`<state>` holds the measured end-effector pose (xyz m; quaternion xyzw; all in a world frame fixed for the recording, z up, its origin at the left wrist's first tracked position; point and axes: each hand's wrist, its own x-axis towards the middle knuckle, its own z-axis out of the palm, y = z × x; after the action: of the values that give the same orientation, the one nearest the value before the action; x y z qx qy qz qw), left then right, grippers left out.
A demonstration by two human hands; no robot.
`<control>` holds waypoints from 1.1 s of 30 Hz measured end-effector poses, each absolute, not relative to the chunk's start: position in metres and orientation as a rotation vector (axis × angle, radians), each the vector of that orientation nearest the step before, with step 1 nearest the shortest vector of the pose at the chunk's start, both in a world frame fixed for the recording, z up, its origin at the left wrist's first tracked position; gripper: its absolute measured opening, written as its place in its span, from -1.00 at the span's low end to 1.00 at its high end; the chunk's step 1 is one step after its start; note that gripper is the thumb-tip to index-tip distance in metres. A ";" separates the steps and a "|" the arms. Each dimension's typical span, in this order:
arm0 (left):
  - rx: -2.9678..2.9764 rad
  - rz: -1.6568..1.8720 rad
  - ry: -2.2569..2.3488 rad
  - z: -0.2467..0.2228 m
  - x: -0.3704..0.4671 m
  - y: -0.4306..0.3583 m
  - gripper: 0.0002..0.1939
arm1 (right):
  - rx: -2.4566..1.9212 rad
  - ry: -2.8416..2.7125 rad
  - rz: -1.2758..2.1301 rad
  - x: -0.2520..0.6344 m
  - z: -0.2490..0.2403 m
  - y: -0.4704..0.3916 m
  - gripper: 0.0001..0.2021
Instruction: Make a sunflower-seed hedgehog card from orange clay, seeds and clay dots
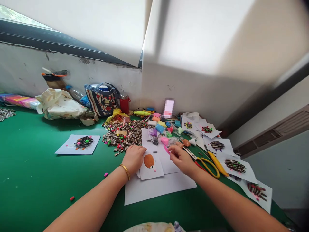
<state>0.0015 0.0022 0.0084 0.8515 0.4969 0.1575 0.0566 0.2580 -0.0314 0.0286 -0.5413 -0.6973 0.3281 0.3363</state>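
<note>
A small white card (157,170) lies on larger white paper (135,193); on it is an orange-brown hedgehog-like clay shape (149,161) with a white face and a pink nose. My left hand (134,160), wearing a gold bangle at the wrist, rests at the card's upper left edge, fingers stretched out and holding nothing. Right of the card, my right hand (180,158) pinches a thin pink clay tool (166,149), partly hidden by the fingers. A small dark piece of clay (155,152) lies just above the brown shape.
Striped sunflower seeds (131,132) and coloured balls are heaped behind my left hand. Bagged clay (160,128), scissors (209,164) and a yellow cutter (218,163) lie rightward. Finished hedgehog cards (241,175) line the right edge; another card (72,141) lies left. Bags (60,104) stand behind.
</note>
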 end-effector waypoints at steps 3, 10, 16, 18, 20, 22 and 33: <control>2.584 0.480 1.501 0.009 0.001 0.002 -0.69 | -1.292 -1.461 1.214 0.232 0.011 -0.024 -0.77; 2.555 0.477 1.518 0.010 0.003 0.000 -0.67 | -1.188 -1.554 0.961 0.222 -0.014 -0.013 -0.81; 2.579 0.504 1.497 0.007 0.003 0.000 -0.69 | -1.198 -1.984 0.432 0.218 -0.010 -0.029 -0.87; 2.582 0.510 1.491 0.007 0.003 0.000 -0.69 | -1.212 -2.041 0.376 0.214 -0.009 -0.031 -0.85; 2.579 0.516 1.488 0.007 0.003 0.000 -0.69 | -1.228 -2.078 0.324 0.211 -0.009 -0.031 -0.85; 2.574 0.522 1.490 0.006 0.003 0.000 -0.70 | -1.239 -2.100 0.286 0.209 -0.010 -0.030 -0.85; 2.578 0.542 1.495 0.003 0.003 0.000 -0.70 | -1.252 -2.127 0.237 0.209 -0.014 -0.028 -0.85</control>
<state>0.0030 -0.0003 0.0031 0.8498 0.4928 0.1785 0.0566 0.2092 -0.0278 -0.0144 -0.4774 -0.8113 0.0902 0.3251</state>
